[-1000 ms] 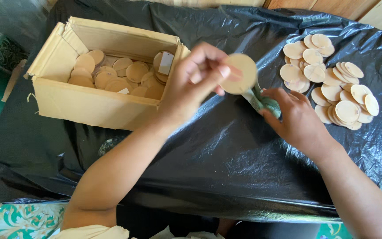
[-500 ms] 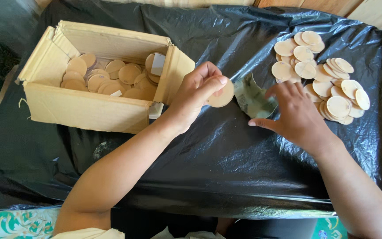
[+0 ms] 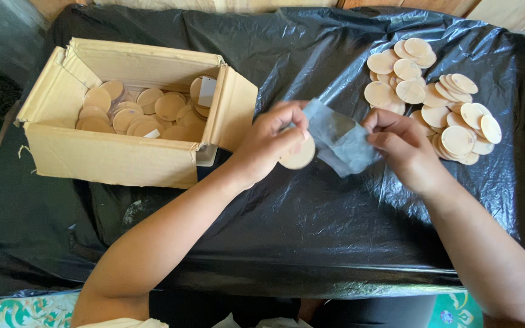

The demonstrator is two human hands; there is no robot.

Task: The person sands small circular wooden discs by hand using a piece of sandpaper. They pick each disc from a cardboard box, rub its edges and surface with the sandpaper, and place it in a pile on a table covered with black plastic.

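Partly hidden: wooden disc (image 3: 299, 157) behind left hand (image 3: 268, 143) | grey sheet (image 3: 340, 138) overlaps it

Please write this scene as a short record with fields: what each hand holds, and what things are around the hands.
Left hand: holds a round wooden disc in its fingers.
Right hand: holds a grey sheet, which lies against the disc.
Box: open cardboard, left of the hands, with many similar discs inside.
Pile: loose discs, overlapping, just beyond the right hand.
Surface: black plastic sheet under everything.
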